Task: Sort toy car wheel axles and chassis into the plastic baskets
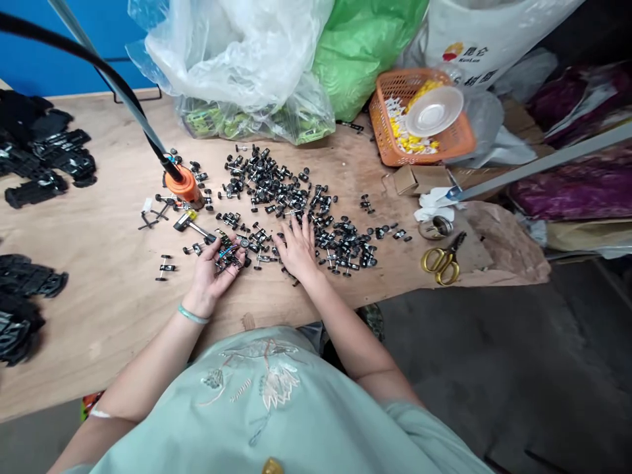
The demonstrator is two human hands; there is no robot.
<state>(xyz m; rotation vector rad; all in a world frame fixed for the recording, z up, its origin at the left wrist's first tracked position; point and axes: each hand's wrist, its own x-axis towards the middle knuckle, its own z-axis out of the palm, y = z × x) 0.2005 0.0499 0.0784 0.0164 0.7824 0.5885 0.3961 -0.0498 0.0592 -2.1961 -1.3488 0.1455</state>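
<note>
In the middle of the wooden table lies a spread pile of small black toy wheel-and-axle sets [345, 240]. My left hand [210, 276], palm up, is curled around a small dark toy car part [228, 255] with a wheel and a bit of blue showing; its exact kind is unclear. My right hand [299, 250] rests palm down at the pile's near edge, fingers spread, touching the pieces without a grip on any. Just beyond my left hand lies a small hammer [190, 222] with a yellow end. An orange power screwdriver [184, 187] stands behind it on a black cable.
Black toy car chassis [37, 148] are heaped at the left. At the back stand a clear bag of green parts [247, 118], a green bag [365, 52] and an orange basket [419, 159]. Gold-handled scissors [442, 263] and a tape roll [435, 228] lie near the right edge.
</note>
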